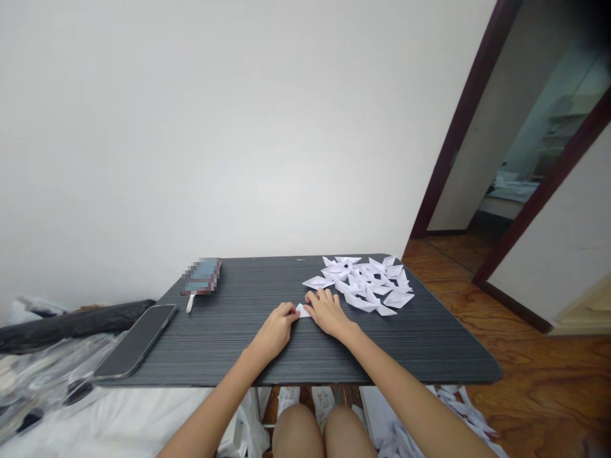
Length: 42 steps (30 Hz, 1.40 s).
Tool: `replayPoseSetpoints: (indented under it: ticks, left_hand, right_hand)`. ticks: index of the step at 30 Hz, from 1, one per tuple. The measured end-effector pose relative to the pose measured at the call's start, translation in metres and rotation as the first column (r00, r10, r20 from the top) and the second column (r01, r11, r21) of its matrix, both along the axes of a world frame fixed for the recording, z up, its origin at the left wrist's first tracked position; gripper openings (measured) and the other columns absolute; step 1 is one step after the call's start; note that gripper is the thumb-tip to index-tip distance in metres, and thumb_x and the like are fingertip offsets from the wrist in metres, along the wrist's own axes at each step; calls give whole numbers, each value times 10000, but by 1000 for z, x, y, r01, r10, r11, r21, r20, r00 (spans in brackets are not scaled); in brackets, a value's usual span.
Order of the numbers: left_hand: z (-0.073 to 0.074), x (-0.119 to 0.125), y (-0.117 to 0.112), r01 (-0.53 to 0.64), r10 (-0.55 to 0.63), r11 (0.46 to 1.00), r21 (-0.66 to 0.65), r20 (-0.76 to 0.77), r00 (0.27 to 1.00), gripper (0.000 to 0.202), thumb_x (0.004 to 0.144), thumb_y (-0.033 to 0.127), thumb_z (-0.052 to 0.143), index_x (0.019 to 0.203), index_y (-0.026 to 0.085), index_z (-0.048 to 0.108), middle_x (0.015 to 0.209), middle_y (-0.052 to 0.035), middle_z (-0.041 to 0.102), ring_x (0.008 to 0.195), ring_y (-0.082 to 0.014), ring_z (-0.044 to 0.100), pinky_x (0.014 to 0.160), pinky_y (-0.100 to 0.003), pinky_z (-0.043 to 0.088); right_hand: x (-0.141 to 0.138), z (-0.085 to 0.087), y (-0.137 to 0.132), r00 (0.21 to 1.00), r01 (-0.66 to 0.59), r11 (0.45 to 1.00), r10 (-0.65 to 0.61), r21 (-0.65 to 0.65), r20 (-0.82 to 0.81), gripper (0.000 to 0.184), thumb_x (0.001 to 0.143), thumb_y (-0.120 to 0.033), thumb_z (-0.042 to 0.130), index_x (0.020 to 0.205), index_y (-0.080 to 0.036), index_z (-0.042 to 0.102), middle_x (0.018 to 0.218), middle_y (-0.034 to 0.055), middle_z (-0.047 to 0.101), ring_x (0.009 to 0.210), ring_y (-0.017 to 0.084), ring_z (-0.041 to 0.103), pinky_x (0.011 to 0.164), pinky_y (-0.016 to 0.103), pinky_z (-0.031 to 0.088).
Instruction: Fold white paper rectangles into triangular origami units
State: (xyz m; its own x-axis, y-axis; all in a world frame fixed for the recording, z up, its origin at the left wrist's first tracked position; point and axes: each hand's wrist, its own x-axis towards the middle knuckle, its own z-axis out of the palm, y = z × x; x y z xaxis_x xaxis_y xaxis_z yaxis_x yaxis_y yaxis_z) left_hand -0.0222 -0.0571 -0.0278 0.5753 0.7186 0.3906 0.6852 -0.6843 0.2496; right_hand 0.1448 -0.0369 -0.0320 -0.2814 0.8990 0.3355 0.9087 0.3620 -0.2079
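Observation:
A small folded piece of white paper (pixel 302 310) lies on the dark table (pixel 248 286), between my two hands. My left hand (pixel 278 324) pinches its left side, with the fingers curled together. On its right side, my right hand (pixel 328 312) presses with the thumb and bent fingers, which partly cover the paper. A heap of folded white paper boats (pixel 365 283) sits just beyond my right hand, toward the back right of the table.
A phone (pixel 136 340) lies at the table's left front edge. Farther back are a blue and red packet (pixel 203 277), blurred out, and a small white stick-like item (pixel 190 303). More folded paper (pixel 465 407) lies below the table at right. A white wall (pixel 229 127) stands behind.

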Motion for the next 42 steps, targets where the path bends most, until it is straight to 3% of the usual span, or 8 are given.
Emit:
replayPoseSetpoints:
  ticks: [6, 11, 16, 22, 27, 34, 37, 42]
  left_hand:
    - [15, -23, -18, -33, 35, 999, 13, -149, 988, 394, 736, 50, 366, 1039, 218, 553, 1107, -40, 545, 1151, -208, 343, 896, -391, 292]
    - [23, -12, -6, -32, 30, 999, -26, -84, 996, 233, 775, 190, 415, 850, 189, 635, 968, -62, 606, 954, -202, 490, 845, -360, 342]
    - [19, 14, 23, 73, -73, 992, -103, 4, 997, 302, 736, 254, 505, 1024, 188, 564, 955, -60, 551, 850, -158, 516, 769, -262, 396]
    - [16, 16, 41, -29, 47, 984, -178, 102, 994, 217, 688, 329, 545, 803, 182, 655, 660, -16, 533, 622, -119, 500, 603, -211, 397]
    - [14, 24, 35, -88, 149, 970, -225, 272, 951, 274, 721, 354, 488, 848, 172, 648, 736, -30, 556, 577, -93, 509, 564, -196, 425]
    - [33, 40, 45, 21, 46, 989, -146, 447, 893, 294, 757, 333, 459, 952, 176, 613, 808, -40, 531, 622, -84, 529, 562, -187, 478]
    - [44, 46, 56, 29, 11, 997, -74, 484, 875, 284, 774, 303, 442, 966, 169, 602, 808, -40, 526, 658, -87, 529, 584, -182, 482]
    - [44, 54, 69, -66, 33, 997, 51, 484, 874, 289, 809, 246, 374, 924, 121, 608, 794, -67, 550, 663, -104, 534, 613, -210, 472]
  right_hand:
    - [-3, -4, -2, 999, 34, 999, -34, 25, -19, 180, 803, -357, 411, 895, -229, 498, 893, 75, 474, 845, 216, 411, 712, 364, 299]
    - [-3, -5, -3, 998, 23, 1000, -22, 16, -53, 174, 802, -349, 412, 881, -226, 505, 877, 67, 477, 830, 203, 417, 717, 356, 300]
    - [6, -8, 3, 969, -76, 996, 84, 45, -230, 151, 800, -282, 402, 835, -206, 528, 839, 49, 519, 823, 187, 459, 714, 340, 341]
    - [13, -12, 13, 720, -30, 999, -8, -42, -694, 203, 759, -298, 433, 764, -145, 566, 689, 52, 591, 596, 139, 536, 593, 269, 430]
    - [4, -10, 12, 526, -244, 951, -33, -188, -850, 235, 696, -353, 514, 756, -134, 576, 579, 25, 584, 464, 122, 530, 450, 239, 428]
    - [12, 10, 32, 280, -366, 930, 61, -47, -958, 238, 681, -345, 539, 775, -136, 606, 642, 20, 597, 537, 113, 537, 533, 244, 453]
    - [16, 23, 44, 284, -328, 945, 93, -6, -954, 256, 690, -340, 530, 809, -129, 610, 710, 41, 613, 577, 124, 551, 549, 251, 462]
    - [12, 27, 53, 421, -237, 970, 145, 46, -896, 238, 718, -301, 488, 829, -123, 601, 699, 53, 618, 574, 145, 568, 499, 241, 461]
